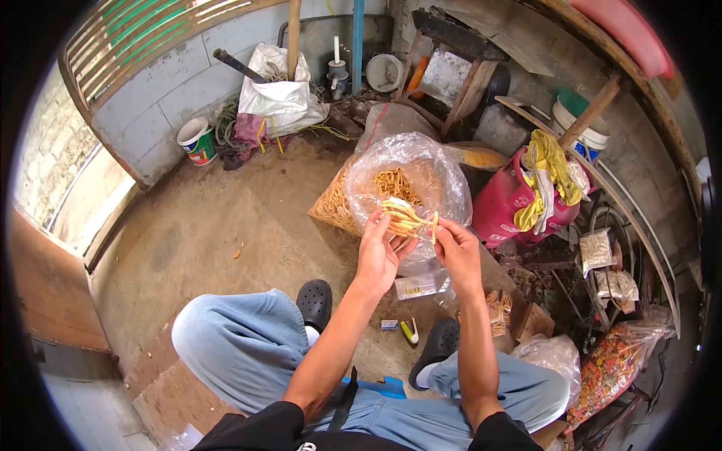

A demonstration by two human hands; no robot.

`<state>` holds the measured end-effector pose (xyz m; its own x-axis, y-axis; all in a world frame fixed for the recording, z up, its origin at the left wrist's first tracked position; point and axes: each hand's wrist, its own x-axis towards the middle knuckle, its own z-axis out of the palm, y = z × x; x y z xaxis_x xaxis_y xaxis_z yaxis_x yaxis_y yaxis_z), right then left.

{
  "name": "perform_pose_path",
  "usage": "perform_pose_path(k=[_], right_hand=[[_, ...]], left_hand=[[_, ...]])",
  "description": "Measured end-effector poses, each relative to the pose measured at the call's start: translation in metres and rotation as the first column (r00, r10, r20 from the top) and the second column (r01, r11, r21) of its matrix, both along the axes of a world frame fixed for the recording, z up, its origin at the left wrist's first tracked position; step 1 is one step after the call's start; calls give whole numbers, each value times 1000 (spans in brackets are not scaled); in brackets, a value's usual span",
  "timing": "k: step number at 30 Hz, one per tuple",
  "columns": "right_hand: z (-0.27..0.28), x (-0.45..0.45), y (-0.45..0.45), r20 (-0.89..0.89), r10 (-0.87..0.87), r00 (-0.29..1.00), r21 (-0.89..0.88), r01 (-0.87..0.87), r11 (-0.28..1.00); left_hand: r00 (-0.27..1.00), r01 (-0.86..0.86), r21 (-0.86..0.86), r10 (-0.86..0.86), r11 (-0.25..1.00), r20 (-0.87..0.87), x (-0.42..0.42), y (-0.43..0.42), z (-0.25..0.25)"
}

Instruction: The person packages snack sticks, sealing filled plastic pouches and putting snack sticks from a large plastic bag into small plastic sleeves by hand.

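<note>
A small clear plastic bag of yellowish snack sticks [402, 218] is held up between my two hands. My left hand [378, 254] has its fingers closed around the filled part. At the bag's gathered neck, the fingers of my right hand [457, 254] are pinched together. Just beyond stands a large open clear sack [335, 197] full of similar brown sticks. On the floor below my hands lie a flat plastic packet [416, 286], a small blue-and-white box [389, 325] and a green lighter-like object [407, 332]. Several filled small bags [498, 312] lie to the right.
A pink-red tub [496, 203] with yellow cloths [553, 169] stands at right. Nearer is a bag of colourful pieces [613, 368]. Against the back wall are a white sack [282, 101] and a paint bucket [197, 143]. My legs [241, 338] flank the work spot.
</note>
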<state>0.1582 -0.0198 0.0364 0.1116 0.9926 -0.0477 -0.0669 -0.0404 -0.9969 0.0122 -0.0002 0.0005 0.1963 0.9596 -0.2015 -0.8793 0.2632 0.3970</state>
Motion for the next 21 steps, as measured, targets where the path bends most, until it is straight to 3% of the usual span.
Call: perform_pose_path(k=[3, 5, 9, 11, 15, 21], right_hand=[[-8, -6, 2, 38, -100, 994, 21, 99, 995], [-15, -8, 5, 84, -200, 976, 139, 187, 972], [-14, -9, 2, 110, -200, 974, 131, 185, 974], [-14, -13, 3, 251, -223, 942, 194, 177, 965], [-10, -16, 0, 238, -211, 948, 160, 176, 971], [-12, -18, -1, 201, -251, 947, 243, 199, 949]], left_hand=[[999, 1, 19, -1, 1000, -35, 3, -1, 0], [999, 26, 26, -25, 999, -33, 5, -1, 0], [998, 34, 34, -32, 999, -45, 7, -2, 1], [999, 22, 44, -20, 999, -46, 7, -2, 0], [996, 28, 73, -22, 997, -84, 8, -1, 0], [988, 35, 77, -23, 996, -150, 8, 2, -7]])
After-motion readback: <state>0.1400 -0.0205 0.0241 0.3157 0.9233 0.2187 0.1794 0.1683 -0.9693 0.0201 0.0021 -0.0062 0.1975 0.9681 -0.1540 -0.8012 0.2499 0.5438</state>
